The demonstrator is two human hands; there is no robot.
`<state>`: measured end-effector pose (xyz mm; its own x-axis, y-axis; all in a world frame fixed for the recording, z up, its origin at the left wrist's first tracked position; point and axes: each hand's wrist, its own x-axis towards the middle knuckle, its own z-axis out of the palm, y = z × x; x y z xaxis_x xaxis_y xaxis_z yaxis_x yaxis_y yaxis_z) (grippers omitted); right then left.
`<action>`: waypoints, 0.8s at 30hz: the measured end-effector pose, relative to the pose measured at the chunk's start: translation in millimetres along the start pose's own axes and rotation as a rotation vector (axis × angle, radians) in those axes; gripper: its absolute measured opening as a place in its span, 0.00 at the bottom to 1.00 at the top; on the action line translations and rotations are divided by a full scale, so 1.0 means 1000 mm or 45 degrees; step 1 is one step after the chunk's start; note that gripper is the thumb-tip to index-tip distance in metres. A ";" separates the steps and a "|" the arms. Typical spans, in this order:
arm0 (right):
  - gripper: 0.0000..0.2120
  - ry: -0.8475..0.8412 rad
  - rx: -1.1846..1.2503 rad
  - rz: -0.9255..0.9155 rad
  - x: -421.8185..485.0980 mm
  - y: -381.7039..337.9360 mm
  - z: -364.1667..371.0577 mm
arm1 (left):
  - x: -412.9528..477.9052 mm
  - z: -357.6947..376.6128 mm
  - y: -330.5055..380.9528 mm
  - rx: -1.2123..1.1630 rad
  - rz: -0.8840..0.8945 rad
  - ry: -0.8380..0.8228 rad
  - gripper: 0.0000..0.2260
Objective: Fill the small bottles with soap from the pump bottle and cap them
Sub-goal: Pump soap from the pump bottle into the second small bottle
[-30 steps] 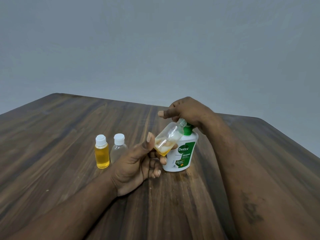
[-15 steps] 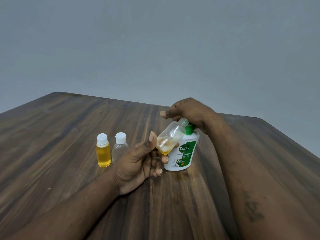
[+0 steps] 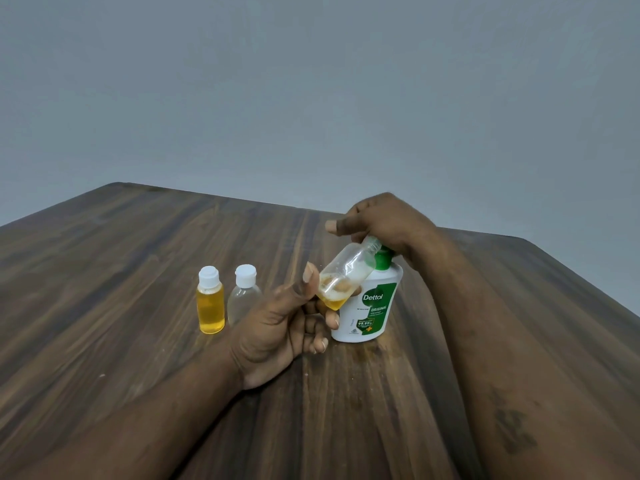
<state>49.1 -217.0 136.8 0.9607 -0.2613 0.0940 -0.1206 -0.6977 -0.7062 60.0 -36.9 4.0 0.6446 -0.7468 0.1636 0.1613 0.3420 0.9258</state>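
Note:
My left hand [image 3: 277, 327] grips a small clear bottle [image 3: 344, 275], uncapped and tilted, its mouth up against the pump spout. A little yellow soap lies in its lower end. My right hand [image 3: 384, 223] lies over the green pump head of the white pump bottle [image 3: 372, 306], which stands on the table; the pump head is mostly hidden under the hand. To the left stand two capped small bottles: one full of yellow soap [image 3: 210, 301] and one clear [image 3: 244, 294], partly behind my left hand.
All of it sits on a dark wooden table [image 3: 138, 254] whose far edge and right corner are in view. A grey wall lies behind. A faint wet smear marks the wood in front of the pump bottle.
Hardly anything has moved. Both hands stay at the pump bottle, with the tilted small bottle held at the spout.

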 end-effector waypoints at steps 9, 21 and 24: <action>0.17 0.183 -0.017 -0.116 -0.003 -0.003 -0.004 | 0.000 0.002 0.001 0.014 0.001 0.005 0.63; 0.15 -0.067 0.093 0.034 -0.001 0.002 -0.001 | 0.004 -0.002 -0.001 0.001 -0.033 0.006 0.58; 0.15 -0.005 0.088 -0.022 -0.003 -0.001 -0.003 | 0.005 -0.001 -0.001 -0.032 -0.064 -0.031 0.56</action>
<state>45.4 -217.9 139.4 0.9634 -0.2471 0.1041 -0.0866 -0.6540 -0.7515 63.3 -40.3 3.3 0.6167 -0.7770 0.1260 0.2119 0.3180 0.9241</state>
